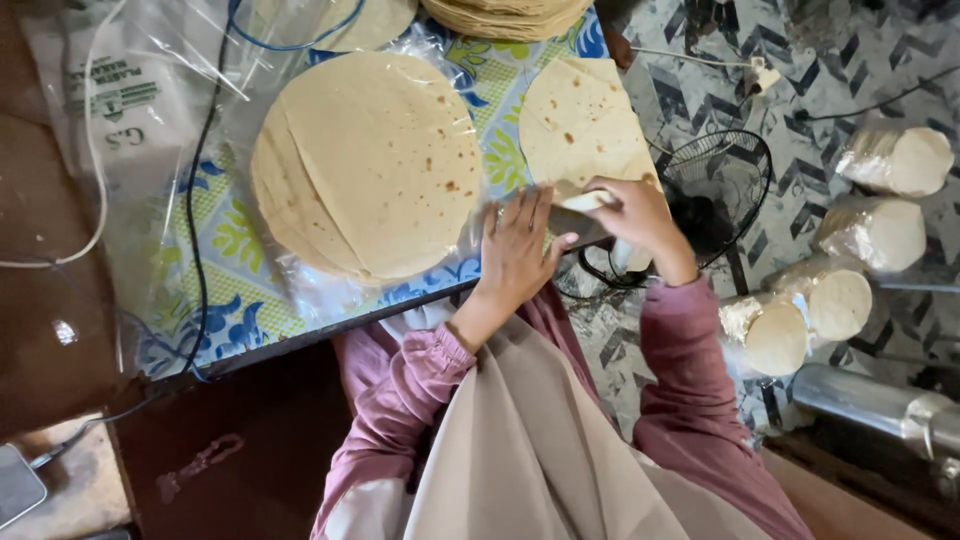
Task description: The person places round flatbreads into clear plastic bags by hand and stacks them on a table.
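Observation:
A folded stack of thin round flatbreads [578, 125] lies at the right end of a low table covered with a blue, green and yellow flowered cloth [240, 290]. My right hand [635, 218] grips the near edge of this folded stack. My left hand [515, 250] lies flat with fingers spread beside it, pressing on clear plastic at the table edge. A large flat stack of flatbreads [370, 160] rests on a clear plastic sheet to the left of my hands.
More flatbread stacks [505, 15] sit at the table's far edge. Several rolled flatbread packs in clear wrap [880, 230] lie on the patterned floor at right. A small black fan [715, 190] stands beside the table. A blue cable [195, 200] crosses a plastic bag [120, 90] at left.

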